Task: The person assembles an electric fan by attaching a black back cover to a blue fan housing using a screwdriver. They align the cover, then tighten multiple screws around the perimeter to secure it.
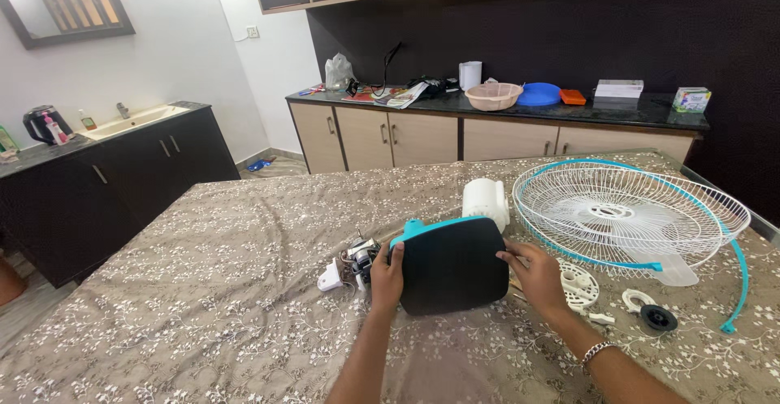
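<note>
A matt black plastic fan base (452, 267) lies on patterned cloth (203, 274) beside a white wire grille (626, 209).

white fan grille (630, 209), black kettle (39, 123)

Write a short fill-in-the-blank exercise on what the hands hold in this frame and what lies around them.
1. Both hands grip the fan base, which is black with a ____ rim.
2. The left hand grips the base's ____ edge.
3. The white wire fan guard lies to the ____ of the base.
4. A bracelet sits on the ____ wrist.

Missing words: teal; left; right; right
</note>
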